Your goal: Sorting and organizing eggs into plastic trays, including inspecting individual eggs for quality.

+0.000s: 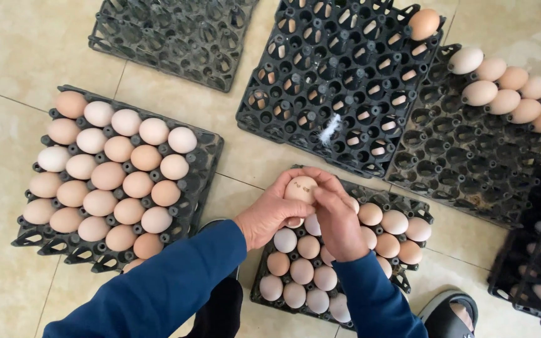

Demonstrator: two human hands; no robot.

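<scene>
My left hand (269, 213) cups a pale beige egg (300, 188) from below, and there are small marks on the egg's shell. My right hand (338, 216) lies over the egg's right side, with its fingertips touching the shell. Both hands hover above a black plastic egg tray (422, 208) filled with several eggs, right in front of me. Both of my sleeves are dark blue.
A nearly full black tray (203, 164) lies at left. An empty tray (176, 34) lies top left. A stack of empty trays (339, 81) holds one egg (423, 24) and a white feather (330, 129). Another tray (464, 163) at right has several eggs. My sandalled foot (452, 316) shows at the bottom.
</scene>
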